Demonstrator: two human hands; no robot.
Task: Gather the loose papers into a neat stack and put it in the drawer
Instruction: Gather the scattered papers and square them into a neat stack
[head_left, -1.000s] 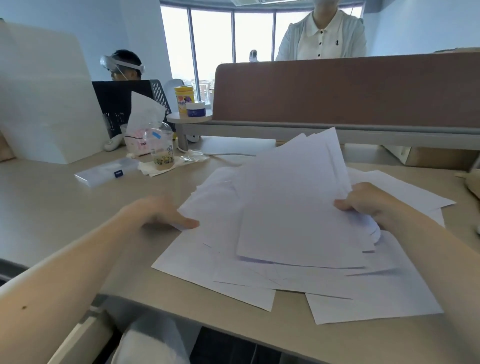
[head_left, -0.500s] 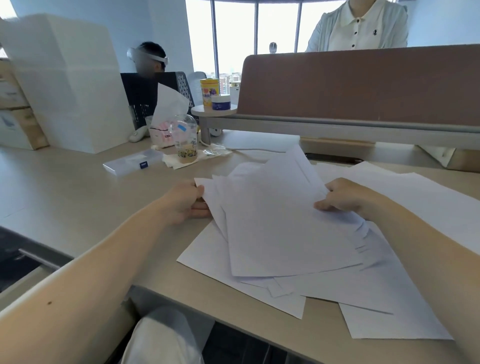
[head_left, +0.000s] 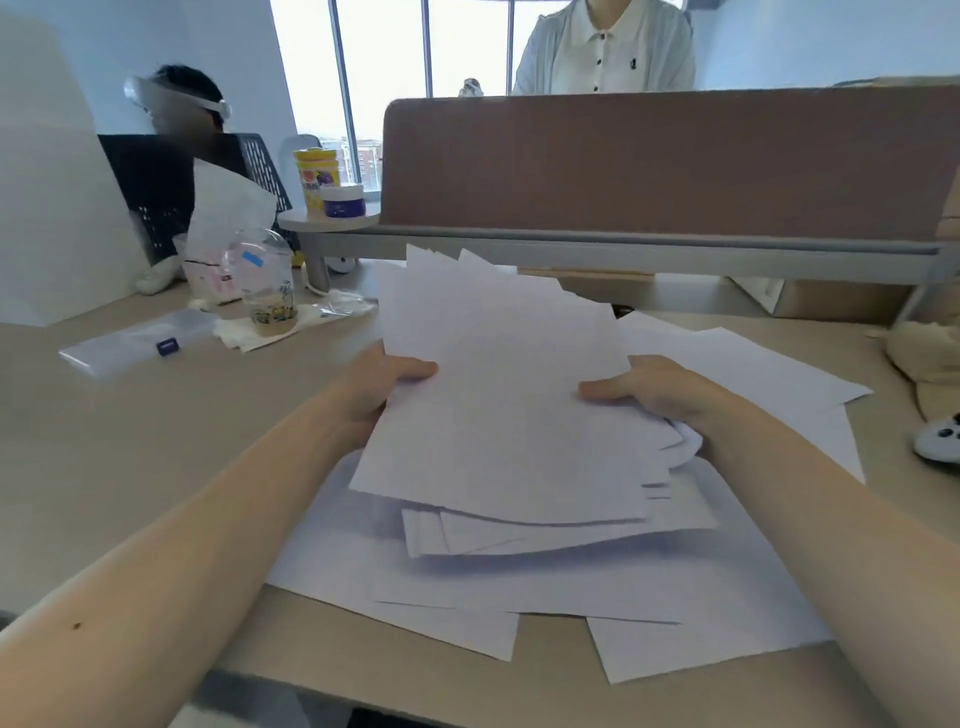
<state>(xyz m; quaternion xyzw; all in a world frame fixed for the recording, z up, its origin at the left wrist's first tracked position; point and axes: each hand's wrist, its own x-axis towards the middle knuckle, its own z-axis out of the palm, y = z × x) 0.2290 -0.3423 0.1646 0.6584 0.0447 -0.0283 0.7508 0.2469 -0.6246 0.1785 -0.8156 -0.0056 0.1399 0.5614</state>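
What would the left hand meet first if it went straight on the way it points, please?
The papers it grips: the left hand points into their edge. Beyond them, probably the divider, though depth is unclear.

Held papers (head_left: 498, 395) between left hand (head_left: 374, 384) and right hand (head_left: 654, 389), above loose sheets (head_left: 675, 587) on desk (head_left: 130, 441)

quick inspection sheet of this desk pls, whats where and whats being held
surface: beige desk, paper covering its middle
job's things: held bundle, uneven, tilted up off the desk; loose sheets spread beneath it; drawer not in view
clutter: plastic cup, clear case, yellow canister, blue jar, white controller
hands: left hand and right hand grip the bundle's side edges, thumbs on top
cables: nothing seen
surroundings: brown partition, windows, two other people behind
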